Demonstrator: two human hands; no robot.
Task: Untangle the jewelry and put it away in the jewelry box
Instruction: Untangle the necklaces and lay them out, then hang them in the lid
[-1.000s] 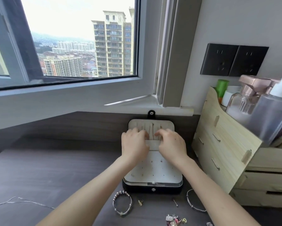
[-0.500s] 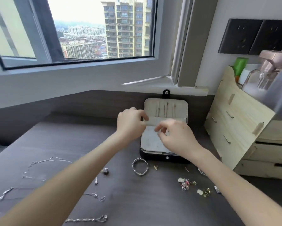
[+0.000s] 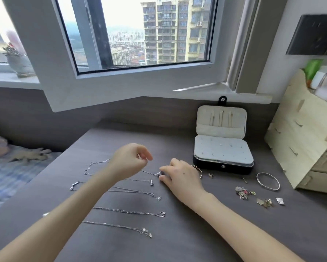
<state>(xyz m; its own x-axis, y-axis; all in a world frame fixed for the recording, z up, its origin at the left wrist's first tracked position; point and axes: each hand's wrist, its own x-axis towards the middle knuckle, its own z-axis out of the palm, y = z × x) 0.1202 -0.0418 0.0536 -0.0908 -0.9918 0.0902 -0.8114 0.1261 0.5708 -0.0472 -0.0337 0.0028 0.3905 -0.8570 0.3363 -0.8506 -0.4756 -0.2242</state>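
The black jewelry box stands open at the back right of the dark desk, cream lining showing. Several silver necklaces lie in rows on the desk, the nearest at the front and the farthest at the back. My right hand rests low on the desk, and its thumb and forefinger pinch the small pendant of the farthest necklace. My left hand hovers just above that chain with fingers loosely curled, holding nothing.
A beaded bracelet peeks out behind my right hand. A silver bangle and small earring clusters lie right of it. A wooden drawer organizer stands at the right. The window sill runs behind; a bed lies left.
Both hands have left the jewelry box and come down to the left onto the necklaces. My right hand has taken hold of a pendant. The view swung left.
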